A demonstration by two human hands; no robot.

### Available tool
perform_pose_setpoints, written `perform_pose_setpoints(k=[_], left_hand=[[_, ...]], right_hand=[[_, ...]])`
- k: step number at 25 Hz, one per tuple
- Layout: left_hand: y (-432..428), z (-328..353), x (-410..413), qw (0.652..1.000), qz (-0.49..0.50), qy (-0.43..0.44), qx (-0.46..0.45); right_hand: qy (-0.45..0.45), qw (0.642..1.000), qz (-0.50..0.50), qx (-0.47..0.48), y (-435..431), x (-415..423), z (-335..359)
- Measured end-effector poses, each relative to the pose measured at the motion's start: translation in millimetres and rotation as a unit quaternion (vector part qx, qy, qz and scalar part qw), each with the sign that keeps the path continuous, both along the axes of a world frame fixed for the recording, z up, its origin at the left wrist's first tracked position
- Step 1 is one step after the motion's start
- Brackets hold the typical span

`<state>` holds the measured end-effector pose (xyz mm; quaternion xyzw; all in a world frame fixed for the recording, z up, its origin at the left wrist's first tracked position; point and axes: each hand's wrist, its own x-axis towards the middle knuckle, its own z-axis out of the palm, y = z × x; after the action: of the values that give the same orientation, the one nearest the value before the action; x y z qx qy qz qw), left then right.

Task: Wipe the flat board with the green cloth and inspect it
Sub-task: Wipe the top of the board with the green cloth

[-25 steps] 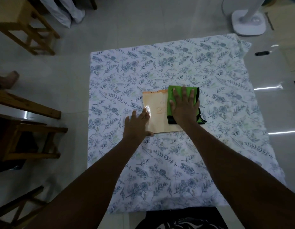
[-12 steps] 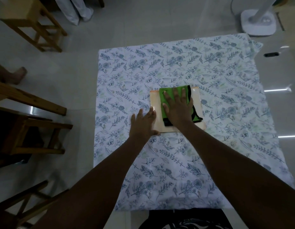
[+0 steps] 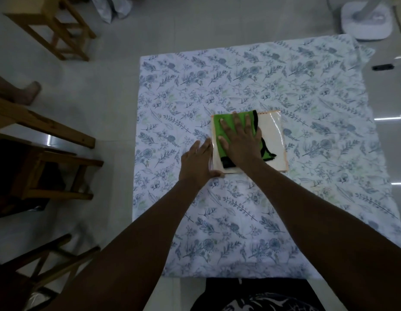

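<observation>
A pale flat board [image 3: 272, 135] with an orange edge lies on a floral sheet [image 3: 251, 90] spread on the floor. A green cloth [image 3: 219, 124] with black trim covers the board's left half. My right hand [image 3: 241, 140] presses flat on the cloth, fingers spread. My left hand [image 3: 198, 161] rests flat against the board's left edge, thumb at its near corner. The board's right half is bare and shiny.
Wooden stools [image 3: 53, 25] and wooden furniture [image 3: 44, 158] stand along the left. A white fan base [image 3: 363, 21] sits at the far right corner. A small dark object [image 3: 382, 67] lies on the tiles right of the sheet. Another person's foot [image 3: 26, 90] shows at left.
My right hand has slid the green cloth leftward across the board, from its right side to its left half. My left hand stays at the left edge.
</observation>
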<state>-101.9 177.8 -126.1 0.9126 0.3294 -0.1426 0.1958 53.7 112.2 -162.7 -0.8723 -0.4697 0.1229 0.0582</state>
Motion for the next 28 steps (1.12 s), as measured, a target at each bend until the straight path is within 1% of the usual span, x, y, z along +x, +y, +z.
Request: perform_pose_setpoints(k=[2, 3, 5, 6, 7, 8, 9, 11, 12, 13, 16, 18, 20, 22, 26, 28], left_hand=[[-1.4, -1.5, -0.2, 1.0, -0.003, 0.0, 0.001], [-2.7, -2.0, -0.7, 1.0, -0.002, -0.002, 0.0], [-3.2, -1.1, -0.2, 1.0, 0.004, -0.008, 0.004], [-3.0, -0.1, 0.8, 1.0, 0.004, -0.006, 0.004], [-3.4, 0.4, 1.4, 1.0, 0.001, 0.0, 0.003], [-4.0, 1.0, 1.7, 1.0, 0.0, 0.007, 0.002], [-4.3, 1.5, 1.8, 1.0, -0.002, 0.014, 0.002], [-3.2, 1.4, 1.6, 1.0, -0.001, 0.018, 0.003], [-2.3, 0.9, 1.7, 1.0, 0.0, 0.017, 0.005], [-2.4, 0.5, 1.7, 1.0, 0.001, 0.018, 0.004], [-3.4, 0.1, 0.5, 1.0, 0.007, 0.008, 0.004], [-2.3, -1.4, -0.5, 1.0, 0.007, -0.005, 0.003], [-2.5, -2.7, -1.3, 1.0, 0.009, -0.01, -0.003], [-2.8, -3.0, -1.4, 1.0, 0.012, -0.011, -0.007], [-2.9, 0.6, 0.7, 1.0, 0.009, -0.002, -0.001], [-2.8, 1.2, 1.0, 1.0, 0.011, -0.002, -0.001]], right_hand=[[0.003, 1.0, -0.021, 0.004, 2.6, -7.4, -1.0], [-0.006, 1.0, -0.001, -0.001, -4.5, -14.6, -1.8], [-0.035, 0.994, 0.1, -0.003, -27.6, -17.8, -3.5], [-0.042, 0.987, 0.157, -0.004, -36.0, -6.9, -3.0], [-0.053, 0.979, 0.195, -0.005, -39.2, 9.6, -3.4], [-0.059, 0.979, 0.193, -0.012, -37.2, 25.9, -2.4], [-0.06, 0.988, 0.145, -0.008, -32.0, 39.1, -1.9], [-0.04, 0.999, 0.018, 0.004, -18.5, 46.6, -1.1], [-0.027, 1.0, -0.008, 0.005, -13.0, 38.6, -0.4], [-0.025, 1.0, 0.001, 0.007, -12.4, 25.4, -0.3], [-0.036, 0.992, 0.119, 0.02, -35.7, -4.8, -2.4], [-0.033, 0.983, 0.177, 0.039, -55.4, -4.4, -3.9], [-0.042, 0.976, 0.21, 0.05, -61.7, 2.4, -6.3], [-0.048, 0.976, 0.205, 0.049, -47.4, 10.7, -8.7], [-0.013, 0.994, 0.109, 0.022, 6.7, 22.0, -1.8], [-0.009, 0.996, 0.087, 0.024, 11.0, 15.9, -0.8]])
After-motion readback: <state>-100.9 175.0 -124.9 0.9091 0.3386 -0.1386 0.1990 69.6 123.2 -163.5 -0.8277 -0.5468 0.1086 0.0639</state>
